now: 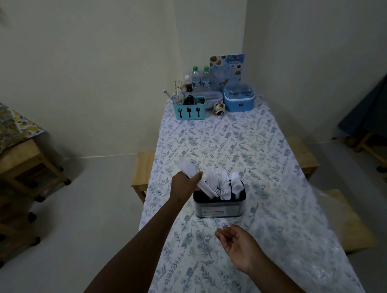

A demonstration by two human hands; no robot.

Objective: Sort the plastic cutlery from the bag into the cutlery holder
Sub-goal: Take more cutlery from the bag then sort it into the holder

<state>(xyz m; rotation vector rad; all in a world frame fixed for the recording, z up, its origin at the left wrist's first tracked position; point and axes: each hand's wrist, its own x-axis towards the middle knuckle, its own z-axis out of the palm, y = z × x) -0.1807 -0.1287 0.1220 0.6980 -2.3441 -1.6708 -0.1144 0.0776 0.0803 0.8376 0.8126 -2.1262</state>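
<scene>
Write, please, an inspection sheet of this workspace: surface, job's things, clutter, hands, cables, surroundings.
Surface: blue floral tablecloth; clear plastic lies at its right edge, bag or cover, cannot tell.
Job's things: dark cutlery holder upright, white plastic cutlery standing in it.
Clutter: at the far end, teal caddy, water bottles, blue container, menu card.
Hands: left hand grips a bundle of white cutlery at the holder's left side; right hand open, palm up, empty.
Cables: nothing seen.
Surroundings: wooden benches along both long sides; lemon-print cloth at left.
</scene>
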